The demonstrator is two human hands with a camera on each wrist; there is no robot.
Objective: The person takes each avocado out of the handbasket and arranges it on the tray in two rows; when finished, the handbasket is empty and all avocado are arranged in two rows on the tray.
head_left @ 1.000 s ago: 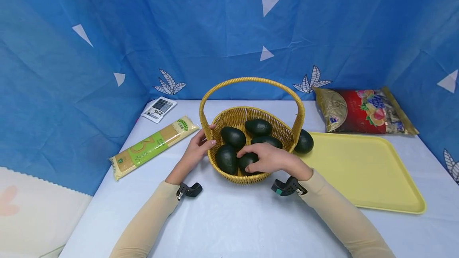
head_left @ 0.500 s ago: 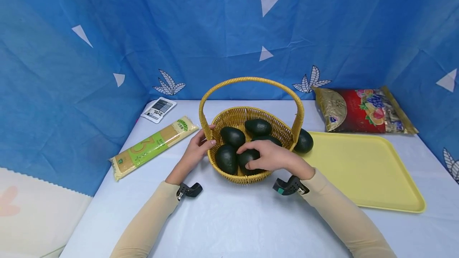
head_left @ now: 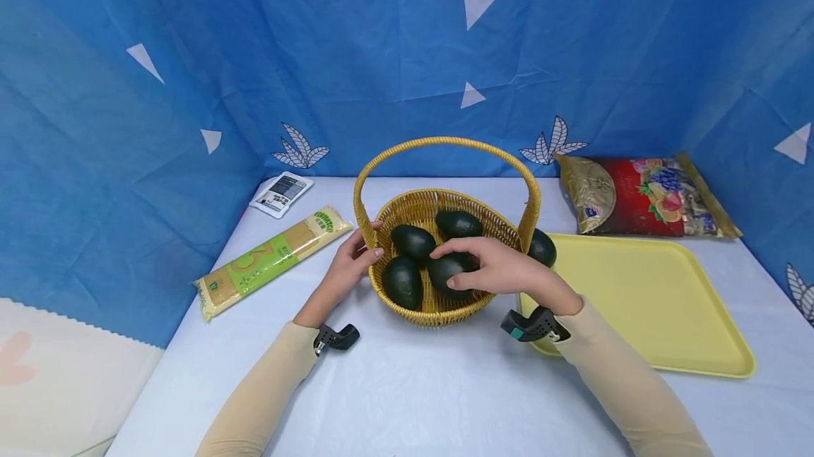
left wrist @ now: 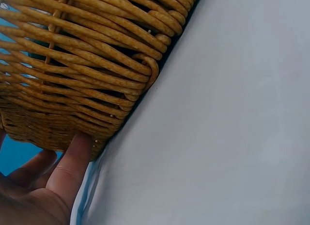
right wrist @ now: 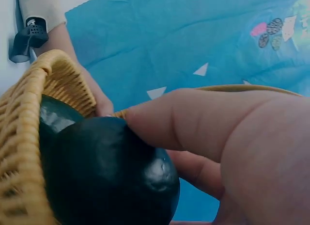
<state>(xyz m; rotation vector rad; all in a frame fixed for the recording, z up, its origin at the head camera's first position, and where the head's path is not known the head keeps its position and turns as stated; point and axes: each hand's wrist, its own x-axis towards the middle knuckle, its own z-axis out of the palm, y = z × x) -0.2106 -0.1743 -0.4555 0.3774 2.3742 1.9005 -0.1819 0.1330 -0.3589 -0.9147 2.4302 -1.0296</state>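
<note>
A yellow wicker basket (head_left: 413, 200) with a tall arched handle stands mid-table and holds several dark green avocados (head_left: 413, 241). At its left side my left hand (head_left: 346, 266) holds the basket by the rim near the handle's foot; the left wrist view shows fingers against the outer weave. My right hand (head_left: 499, 266) reaches over the front right rim and grips an avocado (right wrist: 111, 171) between thumb and fingers. That fruit is inside the basket; its underside is hidden. Another avocado (head_left: 543, 248) lies outside, just right of the basket, partly hidden by the handle.
A yellow tray (head_left: 642, 301) lies on the right, under my right forearm in view. Behind it is a red and gold candy bag (head_left: 649, 196). A pasta packet (head_left: 270, 259) and a small white pouch (head_left: 282, 193) lie left. Blue cloth (head_left: 394, 54) encloses the table's back and sides.
My right hand has moved right and slightly away from me, bringing the gripped avocado a little the same way within the basket. My left hand and the basket stay put.
</note>
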